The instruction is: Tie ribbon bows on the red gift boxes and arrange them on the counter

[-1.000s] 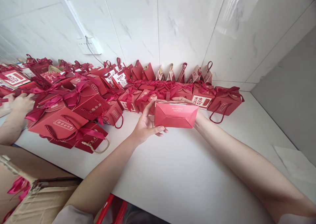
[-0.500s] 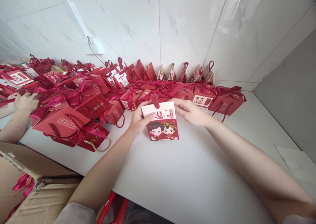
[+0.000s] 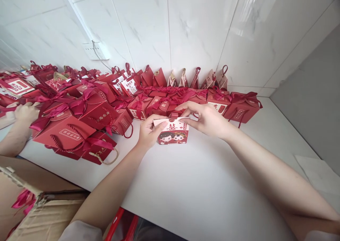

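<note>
At the far left, a co-worker's hand (image 3: pixel 26 112) is beside the heaped red gift boxes (image 3: pixel 66 127); the torn cardboard carton (image 3: pixel 53 214) is at the near left. Right of the heap, the left hand (image 3: pixel 148 130) is closed on the left side of the small printed box (image 3: pixel 173 137), thumb in front and fingers behind. That box is over the middle of the white surface (image 3: pixel 202 188), its cartoon face forward; whether its base touches down is unclear. At its top right, the right hand (image 3: pixel 208 121) has thumb and forefinger apart, beside the short red loop (image 3: pixel 174 115), the thumb apparently against the top edge. The work in hand looks like adjusting the box's top and loop, which calls for a steady left hold and a light right-hand pinch. Farther right, a red box with rope handles (image 3: pixel 243 110) ends the far row.
</note>
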Demonstrator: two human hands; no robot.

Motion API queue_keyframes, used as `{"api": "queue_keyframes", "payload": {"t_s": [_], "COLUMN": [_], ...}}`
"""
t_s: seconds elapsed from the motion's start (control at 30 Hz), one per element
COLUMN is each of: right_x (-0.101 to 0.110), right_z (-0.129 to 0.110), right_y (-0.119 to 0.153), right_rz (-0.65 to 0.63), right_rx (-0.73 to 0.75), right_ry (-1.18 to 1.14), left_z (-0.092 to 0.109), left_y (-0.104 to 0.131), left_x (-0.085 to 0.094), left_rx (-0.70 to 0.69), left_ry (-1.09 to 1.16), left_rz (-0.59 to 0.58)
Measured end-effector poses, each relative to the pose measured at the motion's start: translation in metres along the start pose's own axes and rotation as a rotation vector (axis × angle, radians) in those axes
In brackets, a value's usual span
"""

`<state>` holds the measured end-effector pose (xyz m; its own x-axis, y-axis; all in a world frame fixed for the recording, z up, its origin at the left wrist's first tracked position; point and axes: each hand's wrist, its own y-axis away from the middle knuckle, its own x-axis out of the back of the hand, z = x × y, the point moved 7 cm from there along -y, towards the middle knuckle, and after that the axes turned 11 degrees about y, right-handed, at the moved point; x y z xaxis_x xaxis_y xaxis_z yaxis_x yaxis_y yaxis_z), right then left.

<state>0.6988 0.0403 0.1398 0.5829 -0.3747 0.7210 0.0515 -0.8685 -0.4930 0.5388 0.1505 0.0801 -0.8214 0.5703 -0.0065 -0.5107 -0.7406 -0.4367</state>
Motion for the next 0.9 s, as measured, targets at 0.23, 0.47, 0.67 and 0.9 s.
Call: {"api": "queue_keyframes", "payload": {"t_s": [0.23, 0.47, 0.67, 0.9], "right_x": [-0.017, -0.035, -0.044, -0.045], "right_z": [-0.001, 0.013, 0.015, 0.008], "right_y": [0.0, 0.0, 0.002, 0.005], "right_rz": [0.069, 0.111, 0.233, 0.212], "right_rx": [0.009, -0.024, -0.102, -0.097], "right_ry": [-0.149, -0.304, -0.278, -0.231], "left_z": [-0.012, -0.011, -0.002, 0.026], "left_y": [0.002, 0.0, 0.002, 0.008], "left_x": [0.002, 0.001, -0.006, -0.006], "left_rx": [0.091, 0.064, -0.019, -0.27], "left_ry": [0.0, 0.017, -0.058, -0.329], "left_rz": [0.05, 0.015, -0.058, -0.042]}}
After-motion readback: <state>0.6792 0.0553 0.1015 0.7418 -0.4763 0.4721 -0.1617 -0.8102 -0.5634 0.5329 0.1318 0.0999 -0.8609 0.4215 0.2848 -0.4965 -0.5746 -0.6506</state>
